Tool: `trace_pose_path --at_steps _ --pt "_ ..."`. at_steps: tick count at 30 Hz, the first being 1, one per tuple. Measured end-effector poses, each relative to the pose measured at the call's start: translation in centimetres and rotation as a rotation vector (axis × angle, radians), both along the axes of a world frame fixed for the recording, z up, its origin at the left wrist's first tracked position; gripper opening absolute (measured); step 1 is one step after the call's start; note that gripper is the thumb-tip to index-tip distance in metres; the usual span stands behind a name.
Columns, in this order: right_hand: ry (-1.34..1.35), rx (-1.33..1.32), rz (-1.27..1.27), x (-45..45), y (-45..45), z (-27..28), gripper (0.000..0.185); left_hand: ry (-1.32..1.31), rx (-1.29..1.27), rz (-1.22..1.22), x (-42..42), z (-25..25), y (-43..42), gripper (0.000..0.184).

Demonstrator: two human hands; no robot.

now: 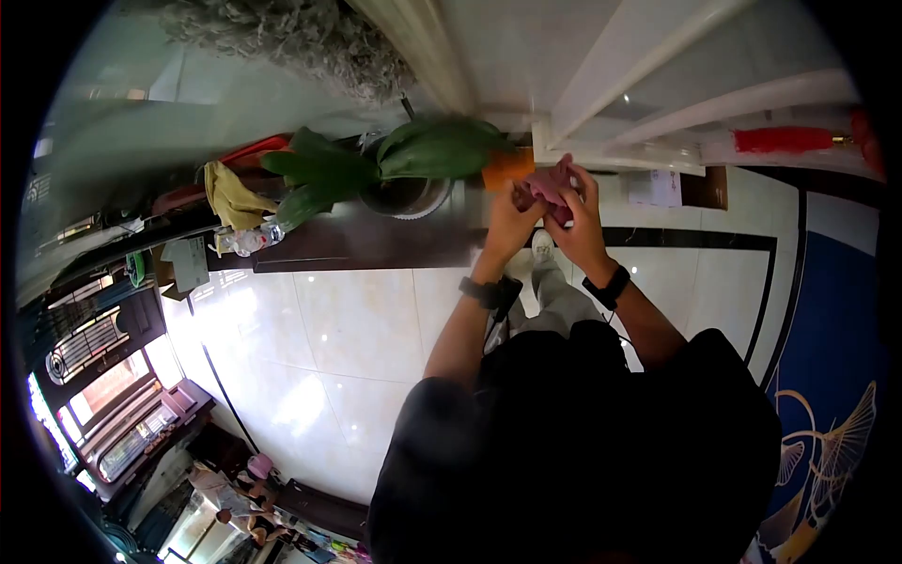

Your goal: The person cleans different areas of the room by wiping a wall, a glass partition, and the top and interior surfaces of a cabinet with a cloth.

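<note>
A crumpled dark pink cloth (pixel 550 186) is held between both hands, above the end of the dark cabinet. My left hand (pixel 512 218) has its fingers closed on the cloth's left side. On the right side, my right hand (pixel 581 218) grips the same cloth with bent fingers. An orange object (pixel 507 169) lies just left of the cloth, close to my left fingertips. Large green leaves (pixel 442 150) of a potted plant reach toward it. Both wrists wear black bands.
The dark cabinet (pixel 329 235) carries the plant pot (pixel 409 199), a yellow cloth (pixel 235 197) and a clear bottle (pixel 252 239). White railings stand beyond my hands. A box (pixel 655 188) sits on the right. People appear at the lower left. A blue rug (pixel 832 301) lies far right.
</note>
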State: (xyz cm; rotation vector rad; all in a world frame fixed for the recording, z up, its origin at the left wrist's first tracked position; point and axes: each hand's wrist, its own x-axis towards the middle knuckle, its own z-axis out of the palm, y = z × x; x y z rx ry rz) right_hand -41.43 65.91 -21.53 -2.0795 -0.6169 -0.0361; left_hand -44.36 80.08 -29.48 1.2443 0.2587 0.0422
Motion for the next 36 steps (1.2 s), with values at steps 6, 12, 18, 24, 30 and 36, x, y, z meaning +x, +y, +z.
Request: trace_pose_path --at_steps 6,12,18,24,30,36 --pt "0.246 -0.03 0.048 -5.3 0.7 -4.2 0.038 0.178 0.028 -0.246 -6.8 -2.9 3.5 0.038" --pt "0.162 -0.208 0.116 -12.5 8.3 -10.5 0.033 0.057 0.608 -0.322 -13.3 -5.3 11.8 0.063" --pt "0.35 -0.28 0.147 -20.2 18.7 -20.4 0.045 0.074 0.971 -0.513 -20.3 -14.5 22.0 0.062" --pt "0.125 -0.283 0.164 -24.9 26.6 -29.0 0.042 0.298 1.238 -0.326 -26.1 -21.6 26.4 0.032" --pt "0.307 -0.087 0.114 -25.6 27.9 -33.9 0.041 0.21 1.289 -0.192 -27.3 -25.7 27.2 0.025" --pt "0.205 -0.14 0.038 -21.4 26.7 -33.7 0.045 0.124 1.317 -0.141 -22.2 -25.8 25.9 0.026"
